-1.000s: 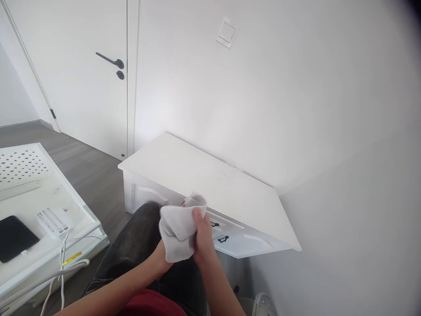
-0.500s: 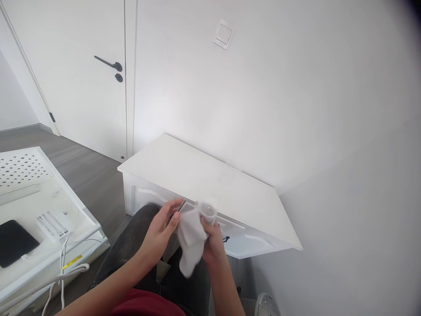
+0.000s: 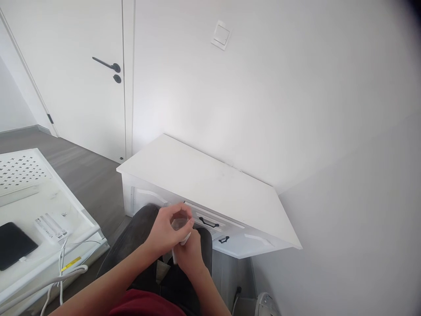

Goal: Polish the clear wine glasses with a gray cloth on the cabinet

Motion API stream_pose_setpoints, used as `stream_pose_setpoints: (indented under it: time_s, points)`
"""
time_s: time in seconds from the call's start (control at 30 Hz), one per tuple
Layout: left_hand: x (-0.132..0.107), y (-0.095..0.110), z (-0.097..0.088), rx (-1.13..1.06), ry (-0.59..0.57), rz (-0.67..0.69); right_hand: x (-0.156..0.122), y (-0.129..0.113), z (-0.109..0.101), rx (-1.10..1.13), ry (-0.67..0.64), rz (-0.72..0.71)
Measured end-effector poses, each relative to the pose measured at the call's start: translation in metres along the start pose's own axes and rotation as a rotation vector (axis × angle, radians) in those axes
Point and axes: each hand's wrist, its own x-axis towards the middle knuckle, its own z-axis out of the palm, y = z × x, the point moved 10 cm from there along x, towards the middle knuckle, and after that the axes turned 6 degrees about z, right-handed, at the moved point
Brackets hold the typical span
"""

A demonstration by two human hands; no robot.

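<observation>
White cloth bunched small, mostly hidden between both hands, above lap

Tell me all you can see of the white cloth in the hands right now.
The cloth is white and looks soft, like a small sock or rag; which one cannot be told. It is bunched up tight between both hands, so only a small part shows. The left hand closes over it from above, the right hand grips it from below. A short strip hangs down by the right hand. It is held above the lap, in front of the white cabinet, apart from it.
</observation>
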Motion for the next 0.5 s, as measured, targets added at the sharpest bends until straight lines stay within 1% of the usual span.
stream_pose_setpoints:
  time_s: [0.03, 0.07, 0.1, 0.13, 0.17, 0.2, 0.23, 0.3, 0.33, 0.37, 0.4, 0.43, 0.47, 0.5]
  points:
    - [0.000, -0.005, 0.004, -0.104, -0.062, -0.032, -0.003, 0.000, 0.008, 0.054, -0.116, 0.010]
    - [-0.001, -0.009, 0.006, -0.208, -0.115, -0.067, -0.007, 0.002, 0.014, 0.161, -0.237, 0.046]
    - [-0.002, -0.012, 0.006, -0.289, -0.141, -0.090, -0.010, 0.007, 0.017, 0.284, -0.310, 0.100]
    - [-0.003, -0.013, 0.002, -0.332, -0.128, -0.092, -0.011, 0.015, 0.014, 0.396, -0.319, 0.163]
    - [-0.004, -0.013, -0.006, -0.333, -0.069, -0.074, -0.008, 0.026, 0.006, 0.491, -0.259, 0.223]
    - [-0.006, -0.011, -0.017, -0.300, 0.028, -0.034, -0.005, 0.038, -0.006, 0.565, -0.135, 0.275]
    - [-0.010, -0.006, -0.029, -0.246, 0.145, 0.023, -0.001, 0.051, -0.021, 0.617, 0.026, 0.306]
    - [-0.022, 0.012, -0.047, -0.138, 0.349, 0.204, -0.002, 0.065, -0.047, 0.678, 0.339, 0.296]
    - [-0.029, 0.024, -0.050, -0.093, 0.412, 0.317, -0.004, 0.067, -0.052, 0.710, 0.431, 0.279]
    - [-0.036, 0.036, -0.049, -0.051, 0.445, 0.432, -0.005, 0.064, -0.050, 0.749, 0.447, 0.275]
    - [-0.042, 0.046, -0.044, -0.005, 0.446, 0.534, -0.004, 0.059, -0.040, 0.797, 0.384, 0.285]
    - [-0.047, 0.053, -0.037, 0.043, 0.421, 0.617, -0.003, 0.051, -0.025, 0.852, 0.266, 0.305]
    - [-0.049, 0.058, -0.028, 0.089, 0.381, 0.674, -0.002, 0.040, -0.010, 0.903, 0.136, 0.325]
    - [-0.051, 0.060, -0.020, 0.125, 0.333, 0.705, -0.003, 0.031, 0.000, 0.949, 0.045, 0.336]
